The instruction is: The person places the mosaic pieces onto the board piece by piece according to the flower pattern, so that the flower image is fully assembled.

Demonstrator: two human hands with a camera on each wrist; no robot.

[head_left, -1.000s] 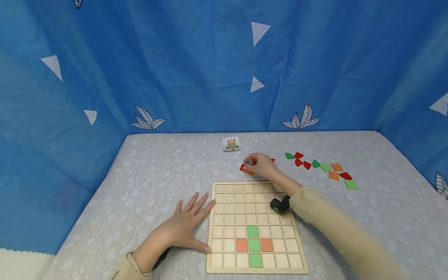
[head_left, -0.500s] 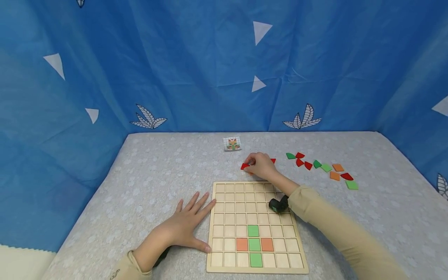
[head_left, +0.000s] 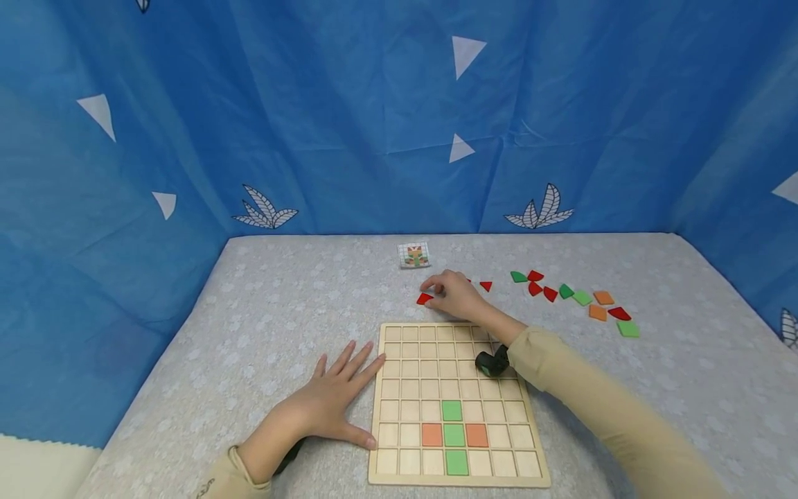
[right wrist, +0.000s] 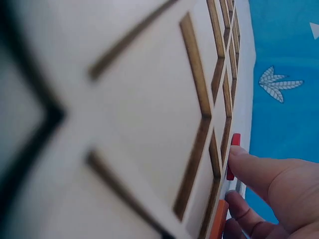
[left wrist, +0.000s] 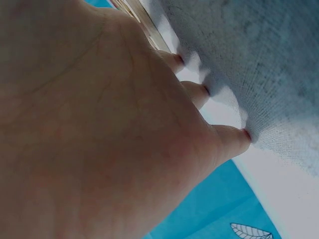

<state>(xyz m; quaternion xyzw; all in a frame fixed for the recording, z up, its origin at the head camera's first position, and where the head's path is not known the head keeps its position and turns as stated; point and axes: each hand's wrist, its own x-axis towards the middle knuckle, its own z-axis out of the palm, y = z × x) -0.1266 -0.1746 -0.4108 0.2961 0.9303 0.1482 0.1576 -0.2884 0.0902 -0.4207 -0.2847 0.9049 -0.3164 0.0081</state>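
Note:
My left hand (head_left: 333, 402) lies flat and spread on the cloth, its fingertips and thumb at the left edge of a wooden grid board (head_left: 408, 391). In the left wrist view the palm (left wrist: 119, 119) fills much of the picture. My right hand (head_left: 458, 294) is above the board's far edge, its thumb touching a red piece (head_left: 424, 299) on the table. Its index finger is bent over the piece, with a gap visible between them. In the right wrist view the thumb partly covers the red piece (right wrist: 236, 139), and an orange piece (right wrist: 219, 219) is nearby.
Green tiles (head_left: 454, 435) and orange tiles (head_left: 431, 435) form a cross in the board. A small picture card (head_left: 414, 255) lies farther back. Several loose pieces, including a red triangle (head_left: 486, 285) and an orange square (head_left: 598, 313), lie to the right. A blue curtain (head_left: 374, 118) surrounds the table.
My right hand has moved slightly left, and the red piece at its thumb has shifted left too. The red triangle behind the hand shows more fully. My left hand stays in place.

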